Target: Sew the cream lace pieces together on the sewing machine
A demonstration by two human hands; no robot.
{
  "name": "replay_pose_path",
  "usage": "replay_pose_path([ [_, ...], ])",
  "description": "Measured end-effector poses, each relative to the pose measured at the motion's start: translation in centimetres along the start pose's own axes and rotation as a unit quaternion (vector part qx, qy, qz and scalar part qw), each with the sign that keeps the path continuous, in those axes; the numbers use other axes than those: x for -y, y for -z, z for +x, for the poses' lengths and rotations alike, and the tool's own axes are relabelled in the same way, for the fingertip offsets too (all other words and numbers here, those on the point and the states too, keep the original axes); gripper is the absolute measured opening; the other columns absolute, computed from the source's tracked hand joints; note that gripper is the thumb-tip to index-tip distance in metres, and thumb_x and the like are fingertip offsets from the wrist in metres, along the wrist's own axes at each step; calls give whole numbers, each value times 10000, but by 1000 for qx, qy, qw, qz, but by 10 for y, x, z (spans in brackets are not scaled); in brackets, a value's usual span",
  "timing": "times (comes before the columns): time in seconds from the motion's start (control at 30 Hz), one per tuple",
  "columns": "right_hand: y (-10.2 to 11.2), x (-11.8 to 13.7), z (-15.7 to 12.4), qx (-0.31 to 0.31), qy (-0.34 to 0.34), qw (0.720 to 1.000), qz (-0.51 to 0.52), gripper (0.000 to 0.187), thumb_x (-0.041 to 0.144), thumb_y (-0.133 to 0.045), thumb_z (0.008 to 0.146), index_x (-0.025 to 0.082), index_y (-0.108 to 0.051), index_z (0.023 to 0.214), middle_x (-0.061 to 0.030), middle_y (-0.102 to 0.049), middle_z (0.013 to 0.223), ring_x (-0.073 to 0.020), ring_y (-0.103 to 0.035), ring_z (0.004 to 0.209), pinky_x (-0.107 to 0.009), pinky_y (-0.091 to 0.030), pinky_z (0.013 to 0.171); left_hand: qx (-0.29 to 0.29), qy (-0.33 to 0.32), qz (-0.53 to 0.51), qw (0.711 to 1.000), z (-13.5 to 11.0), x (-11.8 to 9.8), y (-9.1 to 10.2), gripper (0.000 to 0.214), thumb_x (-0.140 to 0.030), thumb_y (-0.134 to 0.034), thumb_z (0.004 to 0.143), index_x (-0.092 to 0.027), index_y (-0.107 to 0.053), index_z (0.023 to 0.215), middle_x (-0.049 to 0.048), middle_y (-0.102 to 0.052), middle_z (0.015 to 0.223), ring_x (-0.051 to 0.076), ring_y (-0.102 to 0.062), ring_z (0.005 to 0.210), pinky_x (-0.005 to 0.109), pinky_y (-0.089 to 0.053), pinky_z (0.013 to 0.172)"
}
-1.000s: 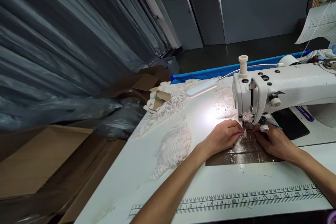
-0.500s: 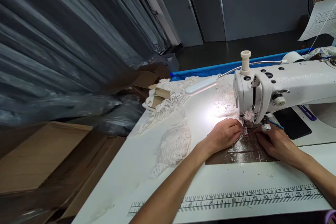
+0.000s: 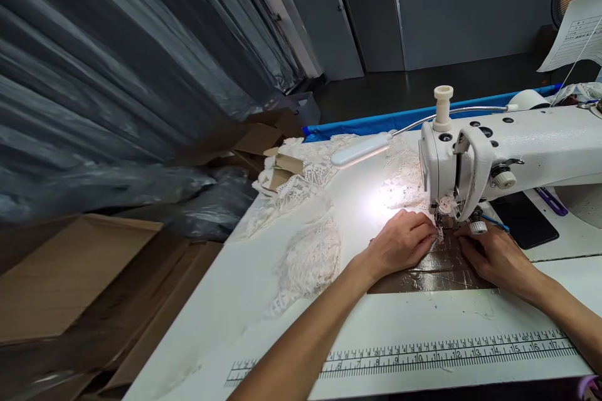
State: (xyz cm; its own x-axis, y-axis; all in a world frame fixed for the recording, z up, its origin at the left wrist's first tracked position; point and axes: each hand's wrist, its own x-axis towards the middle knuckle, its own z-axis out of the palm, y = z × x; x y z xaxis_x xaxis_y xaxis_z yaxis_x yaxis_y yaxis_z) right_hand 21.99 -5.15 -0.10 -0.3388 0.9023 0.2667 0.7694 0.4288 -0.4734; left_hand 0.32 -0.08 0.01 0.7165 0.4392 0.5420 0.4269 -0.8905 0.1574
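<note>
1. Narrow pale-pink lace strip (image 3: 441,236): six o'clock, below left end of white metal sewing machine (image 3: 527,144).
2. Left hand (image 3: 403,242): grip pinching strip.
3. Right hand (image 3: 493,255): strip's three o'clock; cannot tell grip.

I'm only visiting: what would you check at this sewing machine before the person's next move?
1. Light on: ok. The lamp glows beside the sewing machine.
2. Left hand at the lace: ok. The left hand has its fingertips at the lace strip.
3. Right hand holding lace: cannot tell. The right hand has its fingertips partly hidden near the presser area.
4. Fingers safely clear of the needle: cannot tell. Both hands are close, and the needle is too small to make out.
5. Lace pile away from the needle: ok. It lies farther left.
</note>
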Motion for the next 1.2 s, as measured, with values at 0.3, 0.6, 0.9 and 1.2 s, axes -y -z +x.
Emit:
replay_pose_path([
  [0.3,0,2,0,1,-3,1000,3,268,317,-422,949,188,-656,930,-70,-633,847,-190,-606,762,-311,-484,686,-2,19,-31,999,-1,4,-5,185,-163,-471,904,-152,-645,839,40,-679,797,140,-633,708,273,-511,636],
  [0.6,0,5,0,3,-6,1000,-22,308,302,-392,950,210,-683,995,-64,-637,844,-184,-604,737,-297,-480,661,-19,-28,51,998,-2,4,-4,203,-181,-454,933,-155,-612,808,30,-671,806,119,-612,683,262,-470,613],
  [0.9,-2,15,1,32,40,993,-110,329,216,-451,889,264,-686,1113,-74,-613,838,-157,-574,617,-247,-426,514,18,-59,98,993,-3,2,-5,233,-100,-434,917,-143,-609,769,32,-694,875,116,-610,704,279,-447,642],
  [1.2,3,6,2,24,-7,1000,13,327,256,-423,907,245,-675,1115,-62,-657,940,-180,-635,765,-274,-507,641,43,-59,53,996,-5,-1,6,195,-159,-464,895,-133,-654,857,67,-696,917,145,-617,709,303,-480,678],
])
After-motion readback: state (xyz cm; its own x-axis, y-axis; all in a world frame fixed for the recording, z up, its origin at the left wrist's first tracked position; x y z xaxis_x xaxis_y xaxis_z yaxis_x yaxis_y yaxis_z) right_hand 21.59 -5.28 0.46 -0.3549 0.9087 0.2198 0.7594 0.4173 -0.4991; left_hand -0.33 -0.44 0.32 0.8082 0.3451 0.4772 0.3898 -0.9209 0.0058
